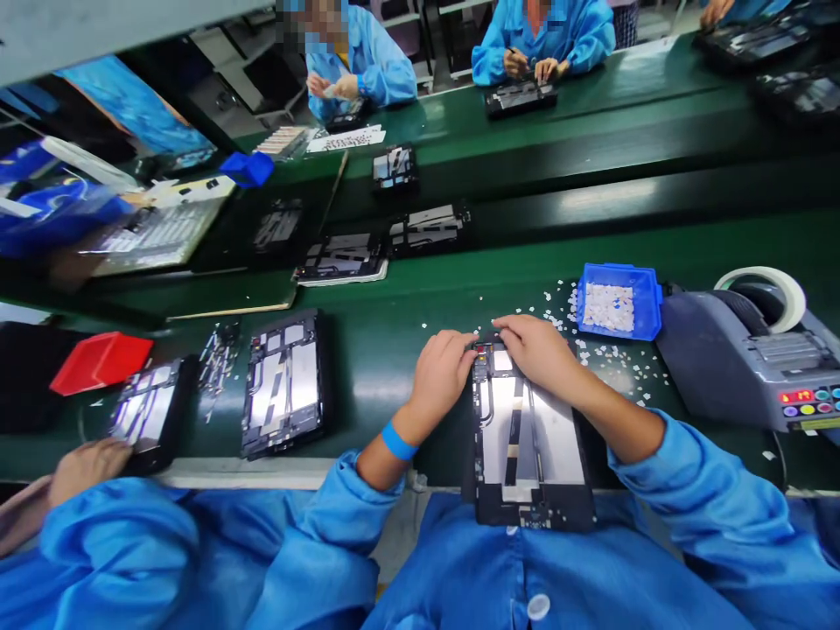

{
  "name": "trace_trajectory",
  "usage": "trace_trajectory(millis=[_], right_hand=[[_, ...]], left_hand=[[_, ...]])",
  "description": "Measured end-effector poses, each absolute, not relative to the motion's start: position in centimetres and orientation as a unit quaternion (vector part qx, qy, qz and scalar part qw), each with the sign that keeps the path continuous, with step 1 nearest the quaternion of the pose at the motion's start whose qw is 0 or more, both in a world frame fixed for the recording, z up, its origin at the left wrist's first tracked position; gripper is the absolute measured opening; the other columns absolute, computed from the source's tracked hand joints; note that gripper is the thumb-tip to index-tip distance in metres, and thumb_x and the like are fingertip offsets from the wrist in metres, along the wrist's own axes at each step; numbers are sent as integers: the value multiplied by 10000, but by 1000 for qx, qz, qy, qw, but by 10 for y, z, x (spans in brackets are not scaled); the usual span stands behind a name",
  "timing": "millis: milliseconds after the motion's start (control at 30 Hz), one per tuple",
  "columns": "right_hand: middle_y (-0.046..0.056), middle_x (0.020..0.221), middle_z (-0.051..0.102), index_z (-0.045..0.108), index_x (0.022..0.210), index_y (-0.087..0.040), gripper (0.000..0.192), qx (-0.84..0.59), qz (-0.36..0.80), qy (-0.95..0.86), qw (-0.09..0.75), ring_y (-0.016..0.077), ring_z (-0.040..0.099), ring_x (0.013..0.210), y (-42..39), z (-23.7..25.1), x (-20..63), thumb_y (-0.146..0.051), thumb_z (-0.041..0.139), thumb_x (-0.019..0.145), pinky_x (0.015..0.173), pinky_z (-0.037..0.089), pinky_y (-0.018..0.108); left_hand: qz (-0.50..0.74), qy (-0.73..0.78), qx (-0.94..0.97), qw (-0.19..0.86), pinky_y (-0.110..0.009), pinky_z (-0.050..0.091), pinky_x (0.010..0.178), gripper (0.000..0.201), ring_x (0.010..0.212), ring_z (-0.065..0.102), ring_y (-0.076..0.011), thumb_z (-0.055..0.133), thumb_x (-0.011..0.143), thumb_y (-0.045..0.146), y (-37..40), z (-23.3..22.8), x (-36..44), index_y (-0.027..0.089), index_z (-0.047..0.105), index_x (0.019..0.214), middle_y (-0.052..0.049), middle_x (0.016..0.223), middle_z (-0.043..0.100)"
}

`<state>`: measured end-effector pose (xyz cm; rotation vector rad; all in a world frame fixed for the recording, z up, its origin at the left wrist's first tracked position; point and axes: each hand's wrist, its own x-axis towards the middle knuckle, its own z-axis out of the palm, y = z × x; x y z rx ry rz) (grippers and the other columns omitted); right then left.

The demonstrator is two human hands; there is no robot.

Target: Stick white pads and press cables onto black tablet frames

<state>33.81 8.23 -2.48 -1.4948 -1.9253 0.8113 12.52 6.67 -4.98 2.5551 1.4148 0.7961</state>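
Note:
An opened tablet chassis (531, 446) lies on the green bench in front of me, its near end over the bench edge. My left hand (441, 372) rests against its far left corner, fingers curled on the frame. Fingertips of my right hand (542, 352) press down on the far edge, over the top of the chassis. Whether a small part sits under the fingers I cannot tell. A blue wristband (398, 441) circles my left wrist.
A blue bin (647, 302) of small white pieces stands to the right, with several pieces scattered nearby (617, 359). A grey tape dispenser (741, 359) sits far right. Another chassis (283, 385) lies left; a co-worker's hand (85, 464) touches a third (145, 416). Red bin (98, 360). People work across the conveyor.

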Motion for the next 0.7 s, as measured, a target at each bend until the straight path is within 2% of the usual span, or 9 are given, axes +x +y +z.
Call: trace_trajectory(millis=[100, 267, 400, 533, 600, 700], right_hand=[[78, 1200, 790, 790, 1148, -208, 288, -565, 298, -712, 290, 255, 726, 1132, 84, -28, 339, -157, 557, 987, 1029, 535, 403], [70, 1135, 797, 798, 1103, -222, 281, -541, 300, -722, 310, 230, 727, 1080, 76, -28, 342, -140, 563, 974, 983, 541, 372], [34, 1081, 809, 803, 1058, -229, 270, -475, 412, -719, 295, 192, 735, 1001, 78, -22, 335, -138, 573, 954, 902, 540, 315], [-10, 826, 774, 775, 942, -196, 156, -480, 494, -669, 278, 142, 681, 723, 74, -19, 330, -179, 624, 906, 639, 470, 240], [-15, 779, 752, 752, 889, -188, 99, -507, 478, -654, 296, 132, 654, 684, 69, -20, 329, -200, 653, 889, 605, 435, 231], [-11, 812, 764, 753, 909, -203, 100, -522, 439, -659, 316, 132, 657, 706, 62, -21, 328, -194, 654, 901, 644, 437, 237]], left_hand=[[233, 452, 860, 46, -351, 486, 817, 230, 936, 621, -229, 578, 1035, 239, 67, -48, 126, 225, 741, 1197, -77, 1025, 703], [278, 424, 862, 24, -354, 486, 817, 193, 921, 633, -223, 535, 1049, 203, 63, -52, 123, 195, 728, 1046, -76, 978, 727], [356, 380, 852, 56, -333, 506, 834, 173, 929, 645, -200, 547, 1034, 169, 65, -56, 125, 220, 710, 1005, -54, 957, 730], [406, 434, 790, 153, -306, 521, 800, 110, 907, 660, -184, 610, 988, 178, 61, -56, 133, 224, 709, 982, -40, 940, 719], [424, 490, 727, 227, -289, 529, 771, 112, 881, 676, -173, 607, 979, 189, 54, -53, 137, 212, 709, 1019, -42, 951, 729], [406, 543, 667, 309, -277, 526, 728, 204, 826, 683, -163, 641, 946, 218, 40, -45, 140, 212, 722, 1134, -43, 984, 756]])
